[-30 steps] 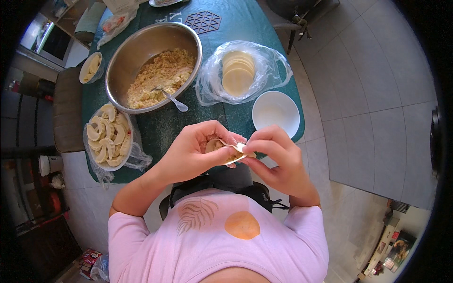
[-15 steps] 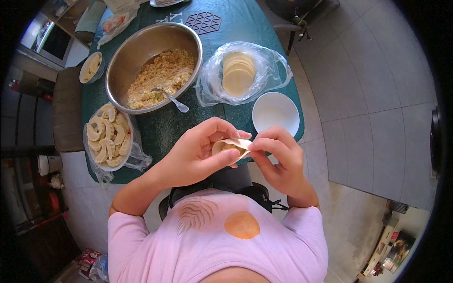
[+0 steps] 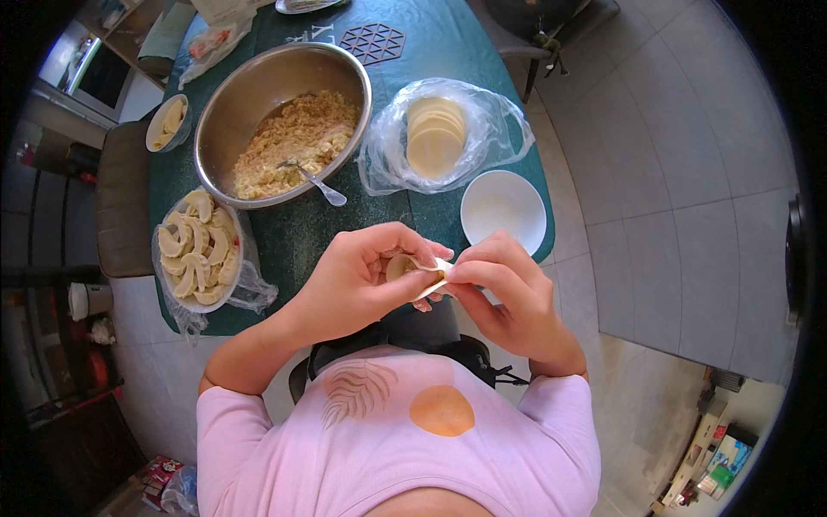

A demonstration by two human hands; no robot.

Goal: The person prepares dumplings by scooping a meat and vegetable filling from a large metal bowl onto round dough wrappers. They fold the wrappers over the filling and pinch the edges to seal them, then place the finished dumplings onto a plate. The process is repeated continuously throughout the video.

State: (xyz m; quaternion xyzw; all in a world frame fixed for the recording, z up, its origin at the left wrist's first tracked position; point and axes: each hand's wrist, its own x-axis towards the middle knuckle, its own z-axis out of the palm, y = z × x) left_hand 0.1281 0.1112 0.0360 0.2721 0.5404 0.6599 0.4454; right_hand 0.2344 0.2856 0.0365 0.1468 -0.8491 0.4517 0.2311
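A half-folded dumpling is held between my two hands, over the table's near edge. My left hand cups it, thumb in front and fingers behind, with its open side partly showing filling. At its right end, my right hand pinches the wrapper's edge between thumb and fingers. Beyond my hands stands a large steel bowl of crumbly filling, a spoon resting in it. Round dumpling wrappers lie stacked in a clear plastic bag. Finished dumplings fill a bag-lined dish at the left.
A white bowl stands near the table's right edge. Another small bowl with pale pieces is at the far left, beside a chair. A dark lattice trivet lies farther back on the green tablecloth.
My left thumb and fingers have closed in on the wrapper, narrowing its opening. My right hand has shifted slightly left, still pinching the end.
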